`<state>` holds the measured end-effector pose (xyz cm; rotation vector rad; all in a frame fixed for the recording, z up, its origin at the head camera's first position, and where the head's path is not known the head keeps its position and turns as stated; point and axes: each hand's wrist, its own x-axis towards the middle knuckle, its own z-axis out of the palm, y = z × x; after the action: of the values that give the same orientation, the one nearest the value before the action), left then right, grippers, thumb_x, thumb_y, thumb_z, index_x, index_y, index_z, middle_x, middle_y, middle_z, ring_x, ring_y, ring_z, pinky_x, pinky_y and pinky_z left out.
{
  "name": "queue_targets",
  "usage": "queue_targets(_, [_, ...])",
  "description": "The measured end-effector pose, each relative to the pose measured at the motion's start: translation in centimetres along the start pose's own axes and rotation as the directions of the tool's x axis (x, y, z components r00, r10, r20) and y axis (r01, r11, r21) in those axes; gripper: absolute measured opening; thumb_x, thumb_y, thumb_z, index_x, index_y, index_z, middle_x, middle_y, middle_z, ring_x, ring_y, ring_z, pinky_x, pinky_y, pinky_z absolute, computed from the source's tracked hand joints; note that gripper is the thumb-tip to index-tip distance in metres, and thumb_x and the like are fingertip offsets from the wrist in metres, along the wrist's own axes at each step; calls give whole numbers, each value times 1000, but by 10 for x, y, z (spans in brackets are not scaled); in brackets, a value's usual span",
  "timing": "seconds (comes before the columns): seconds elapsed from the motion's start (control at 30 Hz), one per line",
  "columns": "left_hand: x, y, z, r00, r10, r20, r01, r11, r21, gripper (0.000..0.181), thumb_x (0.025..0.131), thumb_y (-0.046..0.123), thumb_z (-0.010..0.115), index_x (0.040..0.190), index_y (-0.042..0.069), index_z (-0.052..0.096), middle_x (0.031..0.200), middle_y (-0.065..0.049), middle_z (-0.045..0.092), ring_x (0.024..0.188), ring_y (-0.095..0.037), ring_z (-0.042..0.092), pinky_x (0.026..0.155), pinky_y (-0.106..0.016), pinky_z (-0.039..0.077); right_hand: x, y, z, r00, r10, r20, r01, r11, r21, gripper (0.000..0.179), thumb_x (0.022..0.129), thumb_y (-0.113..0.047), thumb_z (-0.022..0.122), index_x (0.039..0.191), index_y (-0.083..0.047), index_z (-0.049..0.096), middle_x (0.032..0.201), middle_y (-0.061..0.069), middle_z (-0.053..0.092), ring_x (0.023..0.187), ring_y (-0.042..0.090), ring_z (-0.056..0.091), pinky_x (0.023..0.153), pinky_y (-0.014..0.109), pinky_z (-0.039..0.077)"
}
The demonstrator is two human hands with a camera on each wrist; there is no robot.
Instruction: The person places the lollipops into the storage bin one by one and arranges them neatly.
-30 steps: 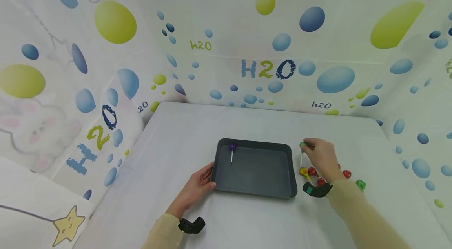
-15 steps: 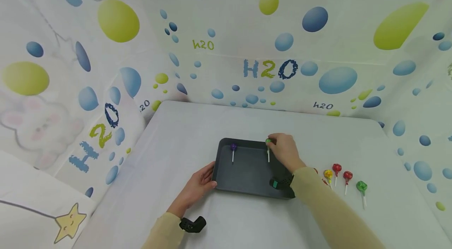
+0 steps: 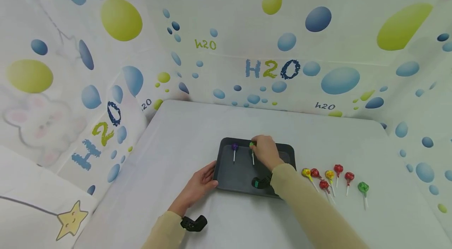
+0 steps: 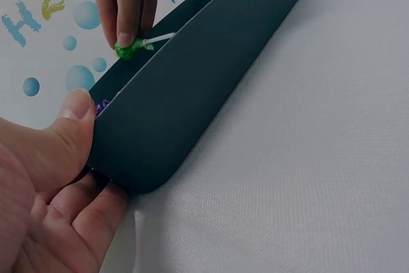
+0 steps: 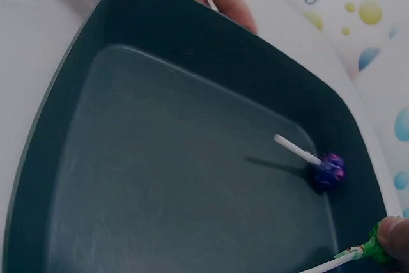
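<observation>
A green-wrapped lollipop (image 3: 252, 146) hangs by its candy head from the fingertips of my right hand (image 3: 267, 151), over the back of the dark grey baking tray (image 3: 229, 180). Its white stick points toward me. To its left, a purple lollipop (image 3: 234, 147) lies in the tray by the back wall, also seen as a purple lollipop (image 5: 329, 171) in the right wrist view. My left hand (image 3: 197, 186) grips the tray's left side, with the thumb (image 4: 77, 110) at the rim and the fingers (image 4: 102, 215) against the outside and underneath.
Right of the tray, several lollipops lie on the white cloth: a yellow lollipop (image 3: 306, 172), a red lollipop (image 3: 338, 168) and a green lollipop (image 3: 363, 187) among them. A printed curtain (image 3: 226, 17) rises behind the table.
My right hand has carried the green lollipop leftward from the group on the cloth to above the tray, toward the purple one. My left hand has kept its grip on the tray.
</observation>
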<state>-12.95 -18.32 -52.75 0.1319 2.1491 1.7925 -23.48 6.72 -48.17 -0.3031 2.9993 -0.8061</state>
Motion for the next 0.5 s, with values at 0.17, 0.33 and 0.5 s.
queue_targets(0.17, [1, 1, 1, 1000, -6, 0, 6, 1000, -8, 72, 98, -6, 61, 160, -3, 25, 167, -24, 25, 155, -39, 26, 121, -43, 34, 3, -7, 10, 999, 14, 32, -14, 1000, -10, 23, 95, -10, 72, 115, 1, 76, 105, 15, 78, 92, 27, 75, 80, 42, 65])
queue_targets(0.33, [0, 2, 1, 1000, -5, 2, 5, 1000, -15, 72, 98, -6, 61, 160, -4, 25, 167, -25, 25, 154, -40, 26, 121, -43, 35, 6, -8, 17, 999, 19, 48, -18, 999, -29, 22, 95, -10, 71, 114, 0, 76, 103, 14, 78, 88, 26, 75, 78, 40, 65])
queue_targets(0.5, [0, 2, 2, 1000, 6, 5, -6, 1000, -12, 72, 97, -6, 61, 159, -5, 25, 166, -27, 25, 154, -42, 26, 120, -43, 35, 7, -8, 21, 998, 31, 53, -30, 999, -36, 20, 95, -10, 72, 112, 0, 76, 101, 13, 78, 87, 24, 75, 77, 39, 65])
